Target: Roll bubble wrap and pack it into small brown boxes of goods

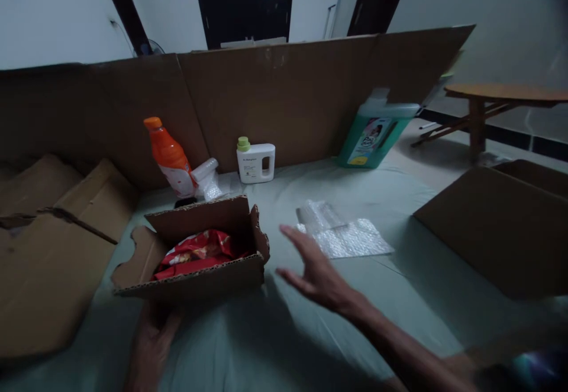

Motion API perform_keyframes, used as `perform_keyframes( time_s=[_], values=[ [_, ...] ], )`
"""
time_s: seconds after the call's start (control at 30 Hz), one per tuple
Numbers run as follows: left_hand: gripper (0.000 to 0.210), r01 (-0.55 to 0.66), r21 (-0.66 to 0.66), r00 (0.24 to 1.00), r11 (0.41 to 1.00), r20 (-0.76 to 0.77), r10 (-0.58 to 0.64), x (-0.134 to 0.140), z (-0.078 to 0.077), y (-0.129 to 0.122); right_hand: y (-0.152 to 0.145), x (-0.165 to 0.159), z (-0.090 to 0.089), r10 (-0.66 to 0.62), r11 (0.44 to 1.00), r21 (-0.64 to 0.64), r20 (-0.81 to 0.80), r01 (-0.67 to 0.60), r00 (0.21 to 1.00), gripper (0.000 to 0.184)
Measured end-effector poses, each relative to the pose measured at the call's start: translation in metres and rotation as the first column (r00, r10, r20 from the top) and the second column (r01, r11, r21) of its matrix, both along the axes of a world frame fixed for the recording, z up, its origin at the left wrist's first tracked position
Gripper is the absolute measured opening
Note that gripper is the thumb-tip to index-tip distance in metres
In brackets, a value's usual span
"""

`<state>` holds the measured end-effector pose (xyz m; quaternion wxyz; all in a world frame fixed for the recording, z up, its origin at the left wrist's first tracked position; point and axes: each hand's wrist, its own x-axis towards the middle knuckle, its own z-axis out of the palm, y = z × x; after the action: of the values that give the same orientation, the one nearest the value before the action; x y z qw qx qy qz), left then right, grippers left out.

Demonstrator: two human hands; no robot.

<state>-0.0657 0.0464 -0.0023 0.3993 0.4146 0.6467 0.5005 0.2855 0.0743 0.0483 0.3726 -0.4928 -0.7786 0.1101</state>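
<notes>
A small open cardboard box [204,279] with torn, wavy edges is tilted up toward me. Inside it lies a shiny red packet [199,253] with printed pictures. My left hand [155,333] grips the box from beneath at its near side; its fingertips are hidden under the cardboard. To the right of the box, my right hand [315,273] is in the air with fingers apart and nothing in it. Just beyond that hand, folded bubble wrap [355,239] rests on the pale green sheet [355,333].
Along a standing cardboard panel [284,108] are an orange bottle [171,155], a small bubble-wrap roll [207,179], a white jug [256,164] and a green liquid jug [377,134]. Larger cardboard boxes flank both sides, one at left [44,273] and one at right [497,226].
</notes>
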Motion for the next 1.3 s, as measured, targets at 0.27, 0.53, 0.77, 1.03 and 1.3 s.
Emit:
perform_keyframes(
  time_s=[0.27, 0.53, 0.77, 1.03, 1.3],
  values=[
    [0.065, 0.161, 0.139, 0.987, 0.977, -0.027, -0.159, 0.044, 0.005, 0.056, 0.054, -0.038, -0.037, -0.078, 0.971, -0.238, -0.300, 0.004, 0.951, 0.048],
    [0.068, 0.176, 0.285, 0.982, 0.942, -0.114, -0.149, 0.080, -0.010, 0.155, 0.133, -0.024, -0.032, -0.187, 0.968, -0.229, -0.373, 0.105, 0.909, 0.057],
    [0.093, 0.212, 0.376, 0.959, 0.902, -0.256, -0.119, 0.074, -0.038, 0.166, 0.165, -0.040, -0.061, -0.271, 0.949, -0.255, -0.361, 0.185, 0.892, 0.054],
    [0.097, 0.233, 0.380, 0.949, 0.895, -0.291, -0.123, 0.068, -0.046, 0.179, 0.170, -0.055, -0.077, -0.383, 0.911, -0.268, -0.264, 0.314, 0.885, 0.049],
    [0.090, 0.069, 0.401, 0.976, 0.914, -0.215, 0.021, 0.056, -0.050, 0.169, 0.113, -0.037, -0.067, -0.458, 0.883, -0.136, -0.038, 0.450, 0.888, 0.050]
  ],
)
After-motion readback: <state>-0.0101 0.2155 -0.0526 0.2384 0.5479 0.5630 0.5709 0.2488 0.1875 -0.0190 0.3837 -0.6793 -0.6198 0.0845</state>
